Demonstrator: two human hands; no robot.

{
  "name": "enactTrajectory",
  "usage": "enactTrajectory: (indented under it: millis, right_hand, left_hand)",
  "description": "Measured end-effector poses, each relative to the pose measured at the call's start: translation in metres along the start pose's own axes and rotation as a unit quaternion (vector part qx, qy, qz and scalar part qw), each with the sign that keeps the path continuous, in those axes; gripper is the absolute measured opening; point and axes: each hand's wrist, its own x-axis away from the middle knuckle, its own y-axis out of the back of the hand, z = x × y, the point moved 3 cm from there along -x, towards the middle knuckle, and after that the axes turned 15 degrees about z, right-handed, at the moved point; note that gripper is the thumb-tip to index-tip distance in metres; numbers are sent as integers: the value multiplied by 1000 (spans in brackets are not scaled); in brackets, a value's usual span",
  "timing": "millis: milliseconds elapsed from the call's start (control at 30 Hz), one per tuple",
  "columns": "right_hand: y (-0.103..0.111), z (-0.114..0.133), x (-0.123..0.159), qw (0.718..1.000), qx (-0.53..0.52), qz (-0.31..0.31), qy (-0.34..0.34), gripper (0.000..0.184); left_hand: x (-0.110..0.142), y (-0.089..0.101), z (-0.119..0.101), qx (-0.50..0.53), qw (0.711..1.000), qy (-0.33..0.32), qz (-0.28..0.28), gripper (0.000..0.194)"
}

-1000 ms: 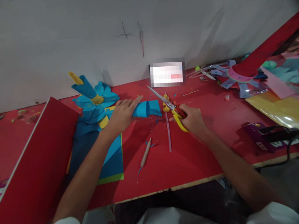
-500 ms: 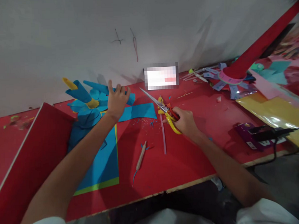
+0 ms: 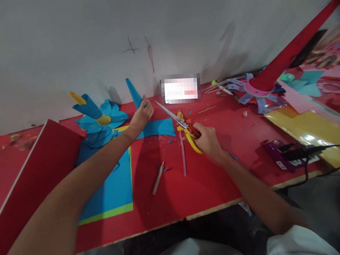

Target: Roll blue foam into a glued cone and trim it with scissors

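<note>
pixel-blurred label (image 3: 180,88), red cone (image 3: 293,48) tip cut off

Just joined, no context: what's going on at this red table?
A person is doing paper craft. The left hand pinches a blue paper cone near the wall, beside a blue paper flower. The right hand grips yellow-handled scissors, blades shut, resting on the red table by a flat blue sheet.

Left hand (image 3: 142,114) pinches (arm outstretched); right hand (image 3: 207,140) grips.
</note>
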Motion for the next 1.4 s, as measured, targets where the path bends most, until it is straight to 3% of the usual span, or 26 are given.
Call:
enactTrajectory:
  millis: [133, 233, 333, 433, 533, 633, 800, 967, 1067, 1167, 1267, 1400]
  right_hand:
    - [0, 0, 0, 1000, -5, 0, 1, 57]
    - [-1, 0, 1, 1000, -3, -1, 3, 57]
    - [-5, -2, 3, 1000, 8, -2, 4, 55]
    - [-12, -5, 5, 1000, 31, 2, 4, 54]
    - [-22, -6, 6, 997, 75, 13, 6, 51]
    - [-30, -5, 8, 995, 94, 36, 19, 49]
    - [-33, 0, 10, 994, 32, 94, 48, 42]
    - [-40, 17, 10, 980, 15, 169, 99, 14]
    - [-51, 26, 4, 978, 52, 184, 81, 13]
    - [-65, 38, -10, 973, 93, 204, 55, 15]
    - [-80, 58, -28, 958, 124, 242, 85, 24]
    - [-98, 94, -53, 947, 177, 257, 76, 23]
  left_hand:
    - [17, 10, -12, -72, 996, -18, 49, 68]
    - [41, 22, -26, -69, 997, -8, 44, 69]
    - [72, 27, -38, -55, 998, 32, -5, 58]
    - [105, 19, -37, -11, 990, 124, -71, 44]
    - [136, 9, -28, 116, 972, 163, -127, 31]
    - [162, 6, -19, 202, 932, 221, -203, 21]
    - [175, 6, -17, 265, 905, 214, -256, 14]
    - [177, 8, -18, 271, 884, 231, -303, 15]
    - [176, 12, -31, 222, 916, 178, -283, 17]
    - [173, 16, -51, 148, 952, 52, -264, 23]
    - [170, 14, -61, 104, 959, -13, -262, 27]
    - [170, 10, -60, 78, 960, -29, -267, 29]
